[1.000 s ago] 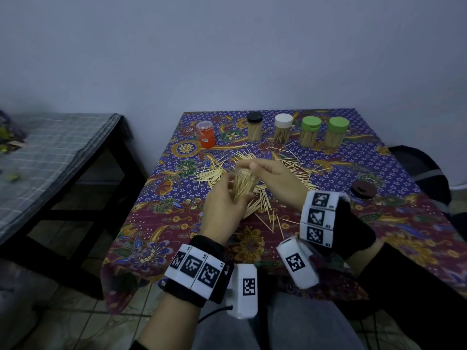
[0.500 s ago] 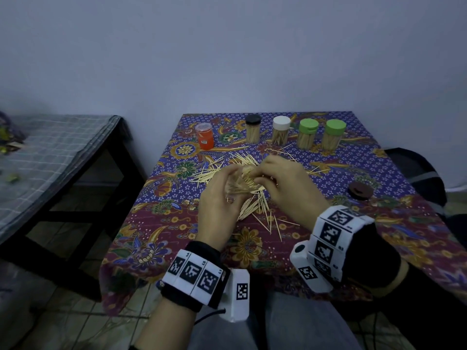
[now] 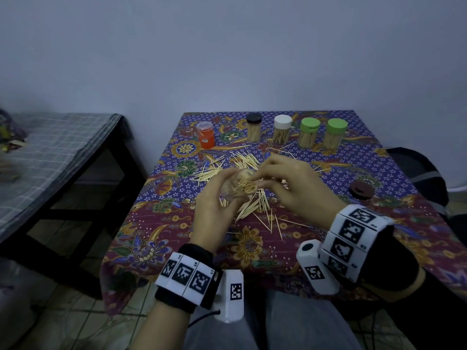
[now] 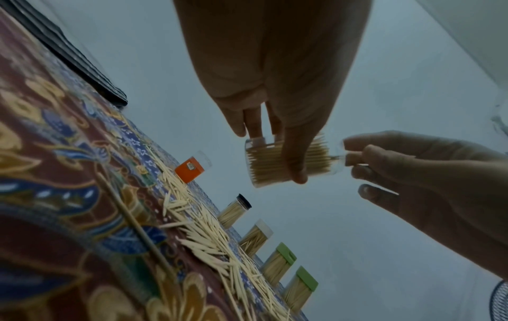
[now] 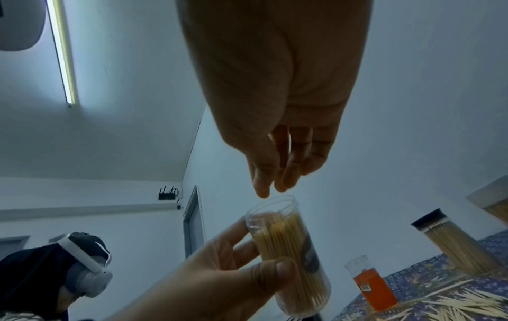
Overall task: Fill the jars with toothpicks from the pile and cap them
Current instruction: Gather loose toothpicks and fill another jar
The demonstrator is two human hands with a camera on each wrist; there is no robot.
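We hold the clear plastic jar packed with wooden toothpicks (image 5: 288, 256) off the table in our left hand (image 3: 214, 205), thumb and fingers wrapped round its wall, its long axis tipped so the open mouth faces our right hand (image 3: 295, 188). That hand hovers just at the rim, fingertips (image 5: 264, 189) bunched narrowly together; we cannot tell whether they pinch any toothpicks. The loose pile of pale toothpicks (image 3: 242, 173) lies on the patterned tablecloth (image 3: 252, 248) directly beneath. The dark round cap (image 3: 360, 190) sits well apart on the right, so our right hand is the nearer one to fetch it.
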